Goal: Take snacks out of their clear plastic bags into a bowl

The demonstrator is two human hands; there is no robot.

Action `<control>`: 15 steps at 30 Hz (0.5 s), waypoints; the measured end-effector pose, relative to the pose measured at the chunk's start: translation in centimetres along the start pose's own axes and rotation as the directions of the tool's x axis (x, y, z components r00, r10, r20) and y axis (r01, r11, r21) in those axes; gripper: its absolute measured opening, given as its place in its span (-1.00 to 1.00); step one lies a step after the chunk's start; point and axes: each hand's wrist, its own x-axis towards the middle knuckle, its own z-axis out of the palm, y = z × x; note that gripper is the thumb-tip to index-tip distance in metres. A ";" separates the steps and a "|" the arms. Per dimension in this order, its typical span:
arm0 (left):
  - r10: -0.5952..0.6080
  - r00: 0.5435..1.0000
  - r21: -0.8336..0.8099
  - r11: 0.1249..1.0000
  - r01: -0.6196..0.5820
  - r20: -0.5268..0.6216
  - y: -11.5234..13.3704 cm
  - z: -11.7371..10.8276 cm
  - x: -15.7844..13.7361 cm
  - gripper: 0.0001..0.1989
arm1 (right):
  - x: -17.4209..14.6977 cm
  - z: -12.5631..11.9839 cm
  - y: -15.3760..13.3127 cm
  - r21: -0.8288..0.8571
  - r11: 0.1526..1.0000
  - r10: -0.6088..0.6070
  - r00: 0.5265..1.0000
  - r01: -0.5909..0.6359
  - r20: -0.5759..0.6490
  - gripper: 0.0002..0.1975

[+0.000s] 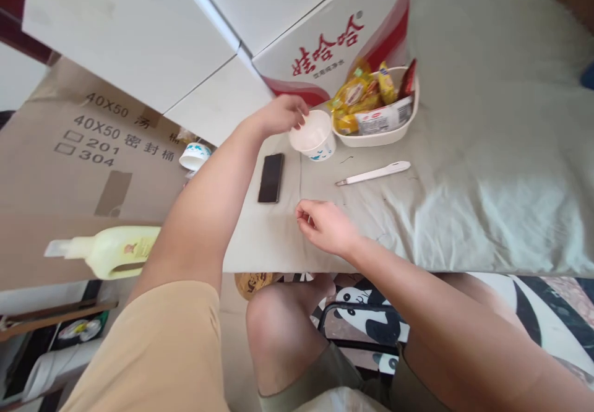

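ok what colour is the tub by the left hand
The tub is white with a blue pattern outside, seen best in the head view.

Left sleeve (162,344): plain tan, like sand, short and wide, with a smooth round edge near the elbow
Left grip (283,114): a bare hand, with a bare forearm
Right grip (329,226): a bare hand, with a bare forearm too
Shorts (310,375): dark green-brown, plain, with loose legs
Knee (262,313): bare and round, below the shorts
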 end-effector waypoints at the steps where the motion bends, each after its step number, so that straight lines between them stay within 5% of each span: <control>1: 0.012 0.999 0.092 0.996 -0.016 0.042 -0.8 -1.8 -0.8 -0.82 | 0.2 1.0 -0.3 -0.007 1.000 -0.012 0.999 0.013 0.031 -0.86; 3: 0.004 1.000 0.243 0.970 -0.008 0.020 -3.5 -5.5 -2.9 -0.78 | 0.5 2.9 -0.8 -0.035 0.999 -0.025 0.995 0.028 0.092 -0.85; 5: -0.052 0.986 0.334 0.937 0.103 -0.156 -7.7 -9.2 -5.5 -0.84 | 0.7 4.4 -1.1 -0.069 0.997 -0.026 0.989 0.037 0.147 -0.85; 9: -0.281 0.828 0.227 0.874 0.430 -0.485 -18.1 -15.0 -11.5 -0.86 | 1.2 6.8 -0.9 -0.156 0.987 -0.006 0.975 0.042 0.224 -0.84; 12: -0.463 0.726 0.108 0.802 0.587 -0.509 -25.0 -16.7 -15.2 -0.75 | 1.5 7.8 -0.1 -0.252 0.965 -0.007 0.967 0.074 0.255 -0.82; 15: -0.498 0.757 0.069 0.815 0.575 -0.423 -29.8 -16.0 -16.7 -0.70 | 1.4 8.3 0.5 -0.326 0.935 -0.053 0.962 0.143 0.269 -0.82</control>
